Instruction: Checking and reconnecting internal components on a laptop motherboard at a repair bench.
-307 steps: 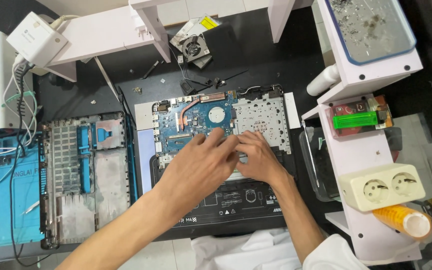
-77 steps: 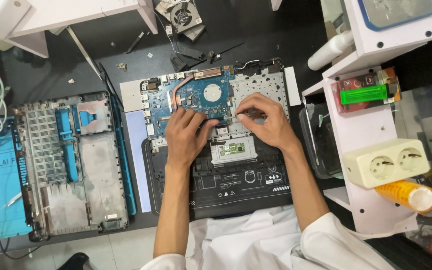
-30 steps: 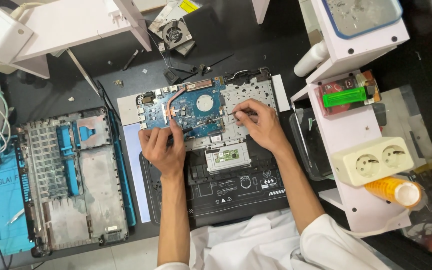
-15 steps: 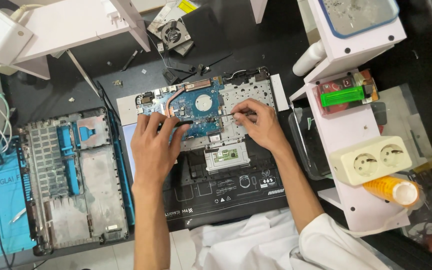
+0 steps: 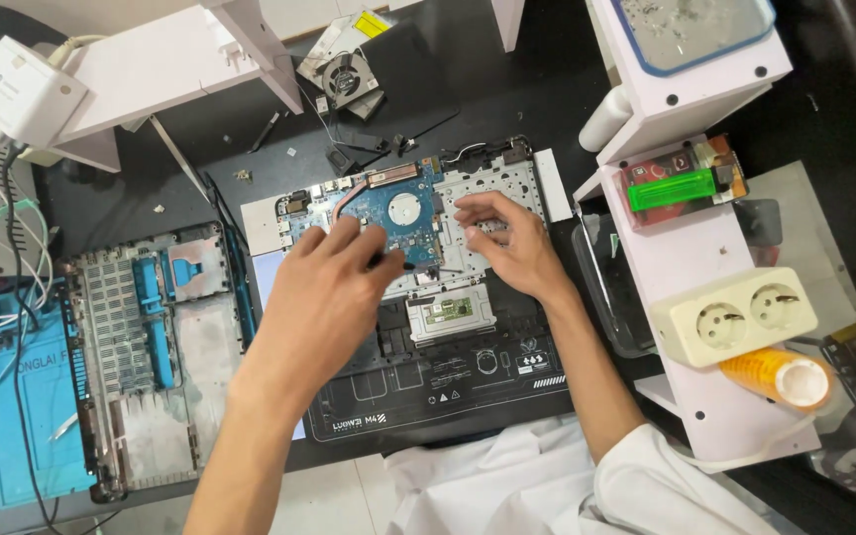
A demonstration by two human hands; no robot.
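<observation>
An opened laptop lies on a black work mat (image 5: 448, 381), showing its blue motherboard (image 5: 406, 211), a copper heat pipe (image 5: 347, 201) and a white inner frame (image 5: 492, 183). My left hand (image 5: 324, 292) hovers over the lower left of the motherboard. Its fingers are curled around a thin dark tool (image 5: 395, 264) whose tip points right. My right hand (image 5: 507, 243) rests with spread fingers on the white frame, just right of the board, holding nothing. A small touchpad board (image 5: 450, 315) lies below both hands.
The grey laptop bottom cover (image 5: 151, 347) lies at left beside a blue mat (image 5: 22, 396). A loose fan (image 5: 349, 74) and small parts sit behind the laptop. At right, a white shelf (image 5: 676, 258) carries a double socket (image 5: 735, 317), a green lighter (image 5: 681, 188) and an orange tube (image 5: 775, 376).
My left hand has shifted right, from the board's left edge to over its lower middle. My right hand has stayed on the white frame.
</observation>
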